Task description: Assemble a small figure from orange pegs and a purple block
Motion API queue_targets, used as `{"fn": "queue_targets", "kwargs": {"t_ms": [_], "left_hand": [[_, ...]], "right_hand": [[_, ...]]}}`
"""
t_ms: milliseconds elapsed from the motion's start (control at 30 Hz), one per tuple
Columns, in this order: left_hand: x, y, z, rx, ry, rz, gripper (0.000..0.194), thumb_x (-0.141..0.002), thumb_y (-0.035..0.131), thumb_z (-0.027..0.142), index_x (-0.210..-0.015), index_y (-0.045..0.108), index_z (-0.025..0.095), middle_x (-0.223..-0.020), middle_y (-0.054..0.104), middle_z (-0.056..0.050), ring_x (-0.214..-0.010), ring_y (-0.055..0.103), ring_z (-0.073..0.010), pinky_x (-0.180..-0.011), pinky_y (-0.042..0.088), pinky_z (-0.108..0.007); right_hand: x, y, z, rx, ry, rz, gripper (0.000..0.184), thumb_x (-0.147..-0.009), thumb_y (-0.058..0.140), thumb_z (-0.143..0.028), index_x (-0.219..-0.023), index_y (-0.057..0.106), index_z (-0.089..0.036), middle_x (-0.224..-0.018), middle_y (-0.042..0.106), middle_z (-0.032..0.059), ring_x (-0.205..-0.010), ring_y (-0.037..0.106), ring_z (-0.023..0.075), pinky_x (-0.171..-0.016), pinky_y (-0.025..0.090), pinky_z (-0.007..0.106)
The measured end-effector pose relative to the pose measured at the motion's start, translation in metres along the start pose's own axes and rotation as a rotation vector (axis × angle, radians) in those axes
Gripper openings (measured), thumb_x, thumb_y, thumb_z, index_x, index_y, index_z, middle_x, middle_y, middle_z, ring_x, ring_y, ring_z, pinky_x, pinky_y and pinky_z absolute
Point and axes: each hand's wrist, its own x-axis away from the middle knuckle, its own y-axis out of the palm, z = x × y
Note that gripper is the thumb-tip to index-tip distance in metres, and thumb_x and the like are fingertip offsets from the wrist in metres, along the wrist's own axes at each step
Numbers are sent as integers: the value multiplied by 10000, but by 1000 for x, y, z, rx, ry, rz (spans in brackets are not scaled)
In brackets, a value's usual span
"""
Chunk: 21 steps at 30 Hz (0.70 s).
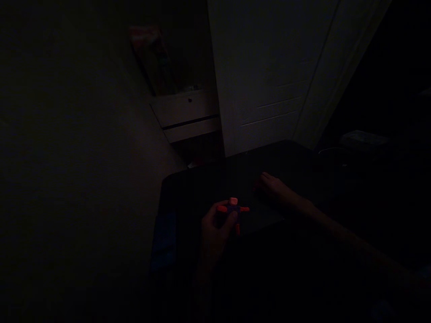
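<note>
The whole scene is very dark. My left hand (215,224) is closed around a small toy-like piece (233,209), with the thumb lying over its front. This piece has a dark blue or purple middle with orange-red parts jutting out at the sides, the top and below. Off to the right, my right hand (271,185) is low over the dark table (215,184), apart from the piece. Its fingers point down into shadow, where a dim reddish patch shows near them. Whether they hold anything is hidden.
A dark blue flat object (164,240) lies at the table's left edge. Behind the table stand a pale panelled door (266,80) and a drawer unit (188,107) with a reddish bag-like item (148,49) on top. A pale, see-through item (363,138) sits at right.
</note>
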Motion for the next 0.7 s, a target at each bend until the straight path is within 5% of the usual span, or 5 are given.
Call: {"fn": "queue_targets", "kwargs": {"t_ms": [200, 433, 700], "left_hand": [[-12, 2, -11, -100, -35, 27, 432, -792, 799, 364, -1168, 699, 176, -1009, 765, -93, -922, 733, -229, -775, 551, -293], [-30, 8, -26, -278, -81, 24, 643, -777, 800, 408, -1333, 587, 163, -873, 746, -68, -778, 715, -215, -673, 518, -281], [-41, 12, -20, -525, -15, 61, 608, -833, 713, 551, -1310, 626, 184, -920, 777, -142, -843, 734, -288, -771, 503, -350]], "right_hand": [[8, -7, -13, -100, -25, 58, 234, -1048, 435, -291, -1044, 649, -196, -1056, 663, 103, -918, 661, 223, -818, 519, 341], [14, 2, -57, -351, 39, 125, 183, -1045, 476, -339, -1024, 607, -213, -987, 694, 72, -861, 664, 199, -775, 533, 318], [15, 13, -69, -416, 42, 136, 178, -1024, 534, -331, -986, 650, -201, -984, 715, 73, -874, 681, 198, -783, 531, 320]]}}
